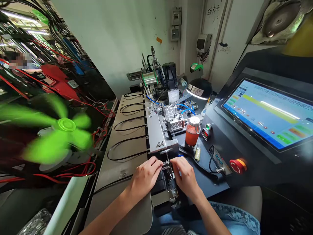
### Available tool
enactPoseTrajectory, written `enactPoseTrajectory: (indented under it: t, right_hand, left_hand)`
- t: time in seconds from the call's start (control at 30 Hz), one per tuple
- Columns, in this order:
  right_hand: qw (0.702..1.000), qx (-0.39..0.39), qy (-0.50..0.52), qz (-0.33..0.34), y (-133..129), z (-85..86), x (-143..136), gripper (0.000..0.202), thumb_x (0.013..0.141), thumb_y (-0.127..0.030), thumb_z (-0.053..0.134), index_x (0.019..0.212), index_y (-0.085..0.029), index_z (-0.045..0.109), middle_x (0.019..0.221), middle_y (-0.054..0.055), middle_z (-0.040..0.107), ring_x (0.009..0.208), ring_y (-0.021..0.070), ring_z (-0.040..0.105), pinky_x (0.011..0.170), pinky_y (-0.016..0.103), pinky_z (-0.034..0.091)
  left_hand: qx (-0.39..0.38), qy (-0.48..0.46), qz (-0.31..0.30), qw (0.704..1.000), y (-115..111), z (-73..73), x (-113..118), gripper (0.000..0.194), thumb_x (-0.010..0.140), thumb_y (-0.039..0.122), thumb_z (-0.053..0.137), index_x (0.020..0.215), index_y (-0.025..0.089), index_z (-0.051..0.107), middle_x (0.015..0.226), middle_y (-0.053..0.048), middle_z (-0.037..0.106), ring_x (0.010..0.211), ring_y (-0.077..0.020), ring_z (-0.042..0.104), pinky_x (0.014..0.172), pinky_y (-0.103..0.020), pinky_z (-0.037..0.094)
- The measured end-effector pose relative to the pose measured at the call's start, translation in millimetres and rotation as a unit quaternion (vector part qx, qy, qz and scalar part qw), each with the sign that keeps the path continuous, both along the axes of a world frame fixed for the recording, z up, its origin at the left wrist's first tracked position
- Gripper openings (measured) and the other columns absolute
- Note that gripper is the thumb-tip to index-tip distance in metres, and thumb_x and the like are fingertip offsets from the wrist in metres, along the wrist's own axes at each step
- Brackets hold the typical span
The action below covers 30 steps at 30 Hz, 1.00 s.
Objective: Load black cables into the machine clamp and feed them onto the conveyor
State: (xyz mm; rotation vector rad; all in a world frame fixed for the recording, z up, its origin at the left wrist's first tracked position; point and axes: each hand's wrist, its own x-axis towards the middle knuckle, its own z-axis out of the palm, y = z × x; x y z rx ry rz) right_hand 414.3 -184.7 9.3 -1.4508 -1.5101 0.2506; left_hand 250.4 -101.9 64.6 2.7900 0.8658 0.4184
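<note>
My left hand point(145, 173) is closed, its thumb and fingertips pressed together at the left side of a small metal fixture point(171, 178). Whatever lies between those fingertips is too small to make out. From the other side, my right hand point(184, 173) reaches the same spot, fingers curled and fingertips near the fixture's top. What they pinch is hidden. Just beyond both hands sits a metal block point(172, 147) at the end of a pale guide plate point(156, 130). A black cable point(114, 182) runs across the beige table towards my left hand.
Looped black cables point(127, 137) lie along the beige table point(114, 202). To the right stand a jar of orange-red contents point(192, 132), a red emergency stop button point(238, 165) and a touchscreen point(269, 111). A green fan point(66, 125) spins at left. Another person point(19, 60) is far left.
</note>
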Motion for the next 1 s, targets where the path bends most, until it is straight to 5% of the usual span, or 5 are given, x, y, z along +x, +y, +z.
enactPoseTrajectory:
  t: [0.8,0.9,1.0]
  right_hand:
    - [0.997,0.053,0.036,-0.053,-23,11.2,-2,0.019,0.091,-0.011,0.042,0.098,-0.017,0.059,0.077,0.005,0.064,0.068,0.0158,0.061,0.062,0.025,0.049]
    - [0.994,0.082,0.049,-0.058,-27,13.2,-2,0.021,0.092,-0.011,0.042,0.101,-0.018,0.06,0.077,0.005,0.066,0.067,0.0148,0.063,0.061,0.023,0.05]
    - [0.99,0.097,0.062,-0.078,-34,13.6,4,0.018,0.091,-0.015,0.047,0.1,-0.019,0.062,0.078,0.004,0.068,0.063,0.0137,0.063,0.059,0.02,0.05]
  left_hand:
    - [-0.024,0.037,0.009,0.999,-2,-2.2,3,0.019,0.094,0.019,0.042,0.09,0.022,0.061,0.09,-0.001,0.061,0.077,-0.0155,0.061,0.071,-0.025,0.047]
    - [-0.042,0.032,0.025,0.998,2,7.0,2,0.015,0.092,0.02,0.045,0.094,0.021,0.06,0.09,-0.001,0.064,0.079,-0.0159,0.063,0.072,-0.025,0.047]
    - [-0.074,0.06,0.075,0.993,17,30.1,-25,0.018,0.091,0.025,0.043,0.092,0.021,0.06,0.081,0.0,0.067,0.072,-0.0157,0.064,0.066,-0.022,0.046]
